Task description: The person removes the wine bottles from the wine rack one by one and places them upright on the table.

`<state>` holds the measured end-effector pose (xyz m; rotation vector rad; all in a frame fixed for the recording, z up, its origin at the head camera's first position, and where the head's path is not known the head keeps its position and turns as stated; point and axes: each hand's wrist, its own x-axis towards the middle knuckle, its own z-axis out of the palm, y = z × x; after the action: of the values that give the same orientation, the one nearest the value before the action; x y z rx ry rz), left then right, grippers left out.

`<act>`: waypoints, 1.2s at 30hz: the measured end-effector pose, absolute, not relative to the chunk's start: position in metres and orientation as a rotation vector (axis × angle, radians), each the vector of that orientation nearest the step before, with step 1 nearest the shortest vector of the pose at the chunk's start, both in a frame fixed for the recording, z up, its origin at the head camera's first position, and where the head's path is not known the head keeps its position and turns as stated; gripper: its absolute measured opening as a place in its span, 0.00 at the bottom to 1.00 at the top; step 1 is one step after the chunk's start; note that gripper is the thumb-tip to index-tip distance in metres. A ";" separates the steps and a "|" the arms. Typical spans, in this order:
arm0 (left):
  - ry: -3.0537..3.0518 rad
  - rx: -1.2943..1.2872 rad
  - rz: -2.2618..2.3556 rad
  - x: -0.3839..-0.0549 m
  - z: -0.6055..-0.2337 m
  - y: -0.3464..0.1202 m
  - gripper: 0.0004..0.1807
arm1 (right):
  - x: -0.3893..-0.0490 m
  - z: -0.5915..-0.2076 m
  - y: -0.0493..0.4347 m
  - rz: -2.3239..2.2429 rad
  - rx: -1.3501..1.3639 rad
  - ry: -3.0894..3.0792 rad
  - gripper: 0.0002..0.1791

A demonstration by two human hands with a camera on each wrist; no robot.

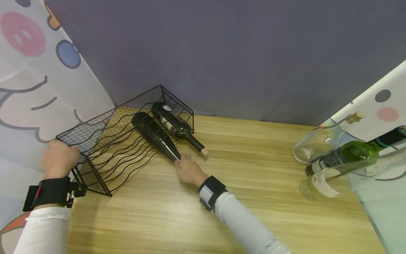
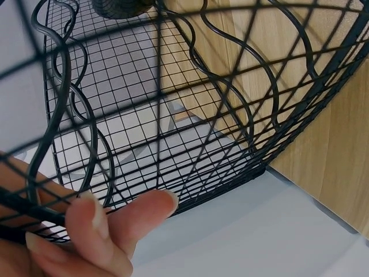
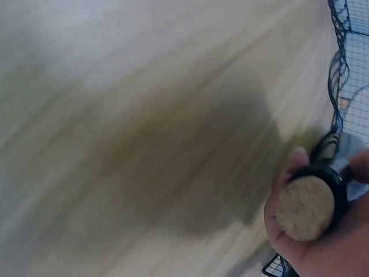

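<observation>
A black wire wine rack (image 1: 95, 178) with wavy bars sits at the left of the wooden table. At its near left corner, my left hand (image 1: 60, 158) grips the frame; the left wrist view shows those fingers (image 2: 141, 216) curled at the wire edge. A long dark wine bottle (image 1: 154, 134) lies slanted across the wavy bars, its base toward the back. My right hand (image 1: 191, 171) holds this bottle by the neck, and its cork end (image 3: 305, 208) faces the right wrist camera. Beside it in the rack lies a second dark bottle (image 1: 182, 131), corked and labelled, its neck sticking out.
On the right side of the table stand a clear corked bottle (image 1: 317, 144), a green bottle (image 1: 356, 151) with a dark label, and another clear bottle (image 1: 320, 183) with a pale label. A grey wall panel (image 1: 234, 63) rises behind the table, with cartoon-printed sheets (image 1: 28, 70) at both sides.
</observation>
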<state>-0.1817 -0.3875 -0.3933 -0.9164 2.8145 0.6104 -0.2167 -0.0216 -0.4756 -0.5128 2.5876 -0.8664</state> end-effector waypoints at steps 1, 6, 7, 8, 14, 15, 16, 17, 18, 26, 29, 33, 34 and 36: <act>2.816 -0.912 0.618 -0.182 -0.394 -0.387 0.37 | -0.216 -0.477 -0.022 -0.874 -0.496 2.586 0.30; 2.815 -0.917 0.641 -0.184 -0.394 -0.387 0.38 | -0.217 -0.482 -0.020 -0.904 -0.433 2.619 0.31; 2.812 -0.917 0.640 -0.184 -0.394 -0.387 0.38 | -0.217 -0.482 -0.020 -0.906 -0.428 2.634 0.31; 2.810 -0.917 0.639 -0.184 -0.394 -0.387 0.38 | -0.217 -0.482 -0.019 -0.909 -0.425 2.650 0.31; 2.807 -0.923 0.632 -0.183 -0.395 -0.388 0.38 | -0.217 -0.483 -0.019 -0.899 -0.391 2.715 0.33; 2.804 -0.928 0.629 -0.183 -0.395 -0.387 0.38 | -0.216 -0.483 -0.019 -0.892 -0.376 2.720 0.34; 2.801 -0.931 0.627 -0.183 -0.395 -0.387 0.38 | -0.216 -0.483 -0.019 -0.889 -0.364 2.723 0.35; 2.798 -0.932 0.625 -0.183 -0.394 -0.386 0.38 | -0.216 -0.483 -0.018 -0.887 -0.355 2.727 0.36; 2.799 -0.931 0.622 -0.183 -0.394 -0.386 0.38 | -0.216 -0.483 -0.018 -0.884 -0.350 2.730 0.36; 2.823 -0.893 0.648 -0.181 -0.392 -0.386 0.38 | -0.216 -0.482 -0.012 -0.836 -0.395 2.746 0.36; 2.830 -0.882 0.641 -0.181 -0.392 -0.387 0.39 | -0.217 -0.480 -0.011 -0.805 -0.384 2.745 0.35; 2.823 -0.889 0.632 -0.181 -0.393 -0.387 0.38 | -0.218 -0.478 -0.011 -0.761 -0.349 2.726 0.34; 2.821 -0.893 0.632 -0.181 -0.394 -0.387 0.38 | -0.218 -0.477 -0.011 -0.757 -0.340 2.718 0.34; 2.815 -0.899 0.635 -0.182 -0.394 -0.388 0.38 | -0.219 -0.474 -0.011 -0.768 -0.313 2.701 0.34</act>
<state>-0.1816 -0.3875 -0.3940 -0.8988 2.8150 0.6349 -0.2187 -0.0113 -0.4744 -0.3127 2.7012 -0.7683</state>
